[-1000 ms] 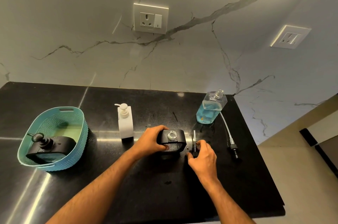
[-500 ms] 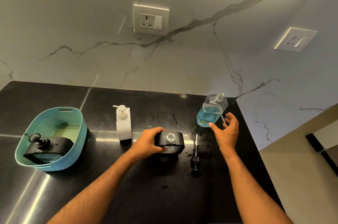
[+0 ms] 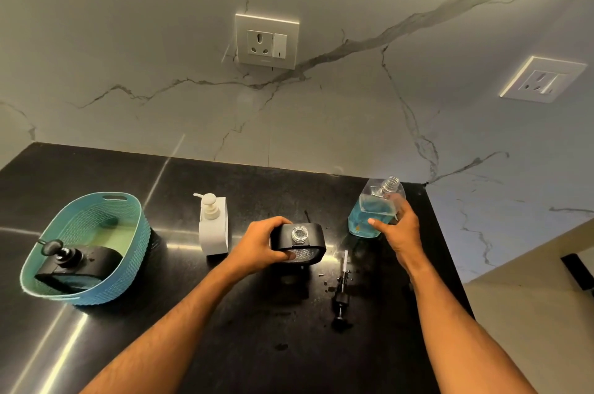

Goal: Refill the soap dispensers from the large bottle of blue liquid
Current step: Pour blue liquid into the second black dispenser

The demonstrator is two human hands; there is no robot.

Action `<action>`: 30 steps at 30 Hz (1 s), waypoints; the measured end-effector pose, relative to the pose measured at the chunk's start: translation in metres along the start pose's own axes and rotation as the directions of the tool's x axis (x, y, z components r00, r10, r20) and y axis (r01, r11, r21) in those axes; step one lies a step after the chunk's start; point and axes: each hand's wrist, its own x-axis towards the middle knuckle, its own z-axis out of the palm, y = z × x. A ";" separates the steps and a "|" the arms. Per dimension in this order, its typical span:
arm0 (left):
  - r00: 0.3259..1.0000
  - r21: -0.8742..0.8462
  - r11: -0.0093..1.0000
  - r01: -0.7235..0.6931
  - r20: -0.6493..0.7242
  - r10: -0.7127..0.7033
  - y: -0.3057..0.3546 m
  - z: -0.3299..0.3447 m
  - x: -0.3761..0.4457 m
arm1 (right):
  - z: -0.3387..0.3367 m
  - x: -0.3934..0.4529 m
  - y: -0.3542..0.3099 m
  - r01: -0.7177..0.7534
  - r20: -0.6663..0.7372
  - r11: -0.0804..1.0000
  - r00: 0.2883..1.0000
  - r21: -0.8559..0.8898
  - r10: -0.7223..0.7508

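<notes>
Left hand [image 3: 257,249] grips open dispenser [image 3: 297,242] mid-desk. Right hand [image 3: 397,229] fingers wrap blue bottle [image 3: 369,213] near back right corner. Lift slow, tip gently, aim at small neck.

Left hand [image 3: 257,245] grips the open black dispenser [image 3: 297,242]; right hand [image 3: 397,228] holds the blue-liquid bottle [image 3: 369,212] on the tabletop [image 3: 257,345].

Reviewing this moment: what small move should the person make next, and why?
Probably lift the bottle of blue liquid toward the black dispenser. The right hand grips the uncapped bottle, the left hand steadies the dispenser, whose neck is open, and its pump lies on the counter.
</notes>
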 end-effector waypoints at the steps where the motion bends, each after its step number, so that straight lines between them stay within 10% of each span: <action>1: 1.000 -0.001 1.000 0.000 -0.002 0.000 0.001 0.000 0.001 | -0.001 0.003 0.001 0.004 0.000 1.000 1.000 0.001 -0.004; 11: 1.000 -0.004 1.000 0.003 -0.021 -0.004 0.006 0.005 0.010 | -0.007 0.004 0.011 -0.022 -0.029 1.000 0.999 -0.003 0.022; 30: 0.985 0.022 0.999 -0.039 -0.170 0.042 0.027 -0.002 -0.013 | 0.027 -0.064 -0.051 0.311 -0.297 0.927 0.883 -0.207 -0.363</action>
